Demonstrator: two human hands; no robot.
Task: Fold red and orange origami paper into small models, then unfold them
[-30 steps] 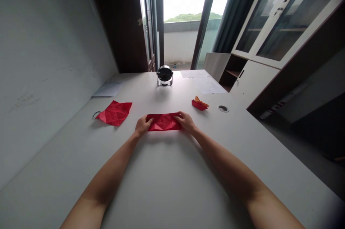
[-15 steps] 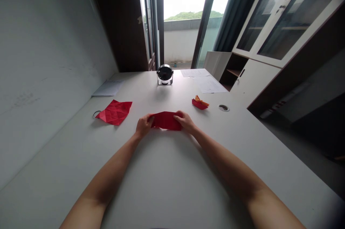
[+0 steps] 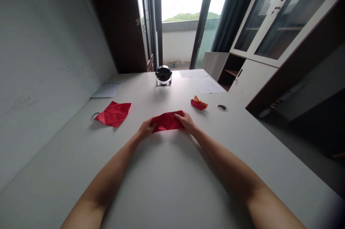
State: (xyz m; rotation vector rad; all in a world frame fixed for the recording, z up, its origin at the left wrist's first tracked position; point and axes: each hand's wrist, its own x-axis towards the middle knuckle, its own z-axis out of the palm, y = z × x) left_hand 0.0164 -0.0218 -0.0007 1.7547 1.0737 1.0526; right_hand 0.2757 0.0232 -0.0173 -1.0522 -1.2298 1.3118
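Note:
A creased red paper sheet (image 3: pixel 167 121) lies folded into a strip at the middle of the white table (image 3: pixel 167 182). My left hand (image 3: pixel 146 128) pinches its left end, fingers closed on the paper. My right hand (image 3: pixel 185 122) grips the right end, thumb on top. The paper sits slightly tilted, its left end nearer to me.
Another creased red sheet (image 3: pixel 114 113) lies to the left beside a small metal ring (image 3: pixel 95 115). A small folded red and orange paper piece (image 3: pixel 198 103) rests at the right, near a round cable hole (image 3: pixel 222 108). A small round fan (image 3: pixel 163 75) and white papers (image 3: pixel 205 83) sit at the back.
The flat red strip was lifted by both hands and turned; it now sits tilted, with my left hand drawn a little closer to me.

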